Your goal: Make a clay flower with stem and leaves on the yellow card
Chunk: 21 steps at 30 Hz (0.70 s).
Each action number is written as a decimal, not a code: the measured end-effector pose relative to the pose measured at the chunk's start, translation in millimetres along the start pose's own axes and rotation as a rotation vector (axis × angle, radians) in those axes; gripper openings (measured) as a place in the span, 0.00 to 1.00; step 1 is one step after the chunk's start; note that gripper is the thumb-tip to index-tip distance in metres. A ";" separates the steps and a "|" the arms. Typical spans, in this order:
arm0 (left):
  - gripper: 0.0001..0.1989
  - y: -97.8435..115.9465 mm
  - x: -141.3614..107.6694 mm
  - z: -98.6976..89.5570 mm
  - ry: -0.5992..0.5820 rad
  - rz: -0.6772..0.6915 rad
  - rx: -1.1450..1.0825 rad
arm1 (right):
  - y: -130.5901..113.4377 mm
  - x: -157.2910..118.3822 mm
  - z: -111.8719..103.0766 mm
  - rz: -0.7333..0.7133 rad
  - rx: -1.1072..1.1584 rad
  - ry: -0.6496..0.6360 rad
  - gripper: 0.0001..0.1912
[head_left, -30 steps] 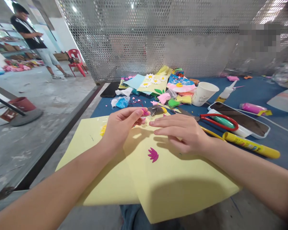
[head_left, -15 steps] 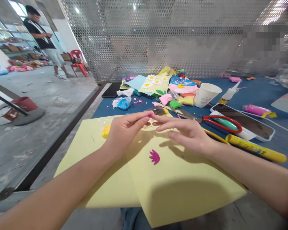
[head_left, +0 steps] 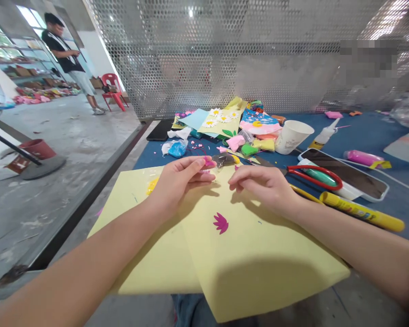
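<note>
Yellow paper (head_left: 150, 268) covers the near part of the blue table. On it lies a magenta, petal-shaped clay piece (head_left: 221, 223) with several points. Above the paper, my left hand (head_left: 179, 181) pinches a small lump of magenta clay (head_left: 208, 161) between thumb and forefinger. My right hand (head_left: 264, 186) is a short way to the right, apart from the left, its fingers curled together; a tiny magenta bit (head_left: 236, 167) shows at its fingertips. A bag of yellow clay (head_left: 152, 185) sits beside my left wrist.
Behind the hands are daisy-decorated paper (head_left: 221, 118), clay lumps and a paper cup (head_left: 293, 136). Red-handled scissors (head_left: 315, 177), a phone (head_left: 347, 175) and a yellow tube (head_left: 361, 211) lie at the right. A person (head_left: 66, 54) stands at the far left near a red chair (head_left: 112, 91).
My right hand has drawn back from the left fingertips, and its fingers have curled in. The magenta lump stays in my left hand, whose lower fingers now show.
</note>
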<state>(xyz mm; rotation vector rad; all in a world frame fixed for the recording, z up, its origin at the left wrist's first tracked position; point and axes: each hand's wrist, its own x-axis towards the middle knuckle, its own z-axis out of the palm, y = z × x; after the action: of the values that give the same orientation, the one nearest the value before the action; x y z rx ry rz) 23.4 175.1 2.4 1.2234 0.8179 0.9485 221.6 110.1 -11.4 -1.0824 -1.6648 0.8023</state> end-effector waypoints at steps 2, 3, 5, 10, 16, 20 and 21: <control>0.08 0.9 0.6 -0.8 -0.015 -0.048 -0.059 | -0.1 1.3 -0.2 -0.020 0.000 0.012 0.13; 0.08 1.5 0.4 -0.9 -0.016 -0.062 -0.078 | -0.3 1.7 -0.4 -0.027 -0.002 0.012 0.13; 0.08 2.2 -0.3 -0.6 -0.018 -0.077 -0.083 | -0.6 2.2 -0.8 -0.026 -0.007 0.012 0.13; 0.06 0.3 0.1 0.8 -0.045 -0.063 -0.094 | 2.5 2.5 -0.8 0.012 -0.012 0.038 0.13; 0.11 -0.5 -1.5 3.8 -0.091 -0.160 -0.155 | 8.1 2.8 2.2 -0.010 0.030 0.013 0.14; 0.12 -1.2 -3.0 4.9 -0.111 -0.148 -0.136 | 6.6 2.8 2.4 -0.062 -0.031 0.028 0.14; 0.12 -1.8 -2.9 4.6 -0.110 -0.130 -0.133 | 5.9 2.8 2.4 -0.069 -0.042 0.029 0.14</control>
<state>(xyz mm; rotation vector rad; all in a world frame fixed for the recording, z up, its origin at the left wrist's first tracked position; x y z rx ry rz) 26.7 170.5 1.4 1.0848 0.7267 0.8098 220.6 114.9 -16.3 -1.0555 -1.6917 0.7065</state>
